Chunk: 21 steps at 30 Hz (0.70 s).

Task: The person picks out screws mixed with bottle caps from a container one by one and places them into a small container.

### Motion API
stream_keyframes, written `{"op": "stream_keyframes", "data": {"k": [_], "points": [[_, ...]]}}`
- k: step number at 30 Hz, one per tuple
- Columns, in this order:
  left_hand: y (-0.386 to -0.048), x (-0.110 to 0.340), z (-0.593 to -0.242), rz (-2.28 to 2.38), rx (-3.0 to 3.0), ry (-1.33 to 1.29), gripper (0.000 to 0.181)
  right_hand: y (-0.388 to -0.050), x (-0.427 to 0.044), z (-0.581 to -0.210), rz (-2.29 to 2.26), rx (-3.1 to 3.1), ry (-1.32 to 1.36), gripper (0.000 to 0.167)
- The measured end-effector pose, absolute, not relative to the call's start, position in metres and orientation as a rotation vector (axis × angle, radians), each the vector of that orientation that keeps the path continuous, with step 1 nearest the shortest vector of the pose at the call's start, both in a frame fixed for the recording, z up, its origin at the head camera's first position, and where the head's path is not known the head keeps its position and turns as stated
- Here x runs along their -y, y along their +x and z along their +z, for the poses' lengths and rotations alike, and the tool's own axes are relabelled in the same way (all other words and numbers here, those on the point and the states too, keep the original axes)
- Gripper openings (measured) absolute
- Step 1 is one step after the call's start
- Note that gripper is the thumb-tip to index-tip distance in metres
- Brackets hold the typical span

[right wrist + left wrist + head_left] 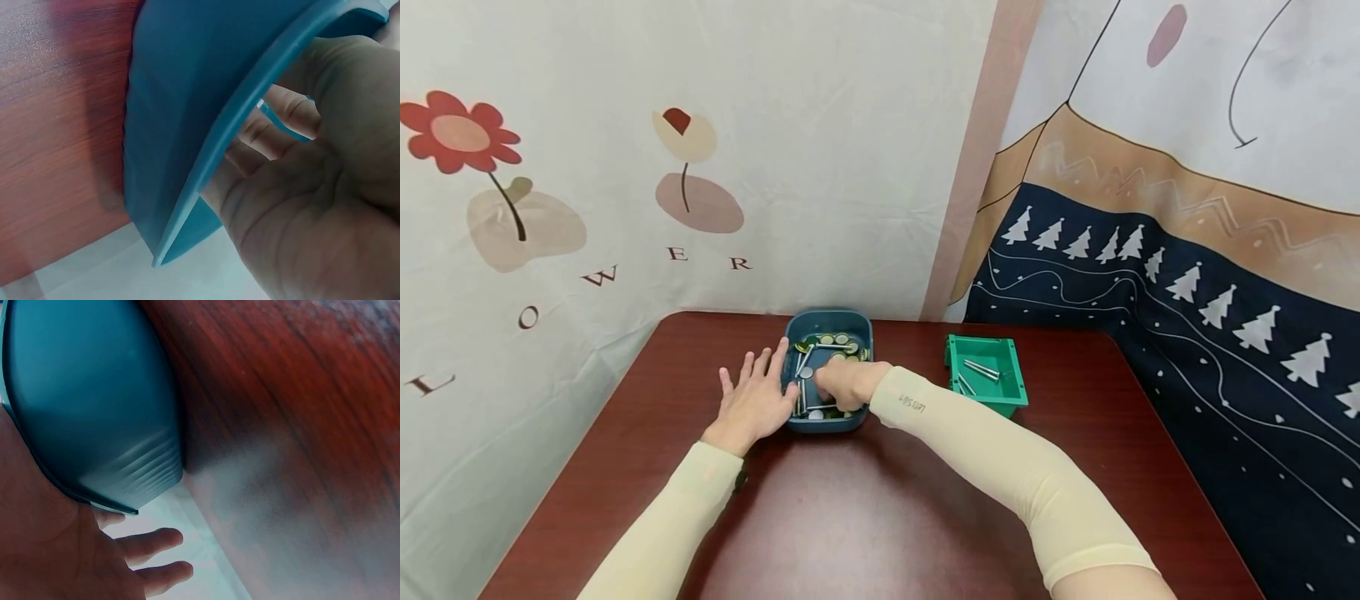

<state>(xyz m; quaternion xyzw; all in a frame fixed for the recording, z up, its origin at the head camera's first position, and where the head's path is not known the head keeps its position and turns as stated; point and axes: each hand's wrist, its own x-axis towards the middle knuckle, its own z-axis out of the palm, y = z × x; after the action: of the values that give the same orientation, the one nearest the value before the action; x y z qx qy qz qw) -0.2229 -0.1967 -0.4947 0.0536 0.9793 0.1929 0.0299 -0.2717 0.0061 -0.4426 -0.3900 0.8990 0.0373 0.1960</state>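
Note:
A dark blue plastic bin (829,426) stands near the table's back edge. Inside lie several metal bolts or screws (805,361) and several round, coin-like discs (842,338) in gold and silver tones. My left hand (756,407) rests against the bin's left rim, fingers spread. In the left wrist view its palm lies along the bin's outer wall (87,394). My right hand (847,382) reaches down into the bin over its right rim (212,137). Its fingers bend inside, but the fingertips are hidden, so whether they pinch anything cannot be told.
To the right stands a green box (1021,385) holding a few long silver metal pieces (982,369). Both containers sit on a reddish-brown table (865,517). Behind it hang a printed pale cloth (827,167) and a dark blue one with white trees.

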Motion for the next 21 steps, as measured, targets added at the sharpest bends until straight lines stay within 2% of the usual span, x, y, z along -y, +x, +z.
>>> {"op": "stream_keyframes", "data": {"k": [3,8,21], "points": [[-0.223,0.197,-0.495,0.591,-3.02,0.164,0.084,-0.271,-0.009,-0.439,0.061,-2.517,-1.075,0.028],[-0.223,0.197,-0.495,0.591,-3.019,0.159,0.084,-0.271,-0.014,-0.435,0.011,-2.526,-1.095,0.036],[-0.223,0.197,-0.494,0.587,-3.019,0.154,0.085,-0.274,-0.028,-0.424,-0.132,-2.547,-1.208,0.036]]}}
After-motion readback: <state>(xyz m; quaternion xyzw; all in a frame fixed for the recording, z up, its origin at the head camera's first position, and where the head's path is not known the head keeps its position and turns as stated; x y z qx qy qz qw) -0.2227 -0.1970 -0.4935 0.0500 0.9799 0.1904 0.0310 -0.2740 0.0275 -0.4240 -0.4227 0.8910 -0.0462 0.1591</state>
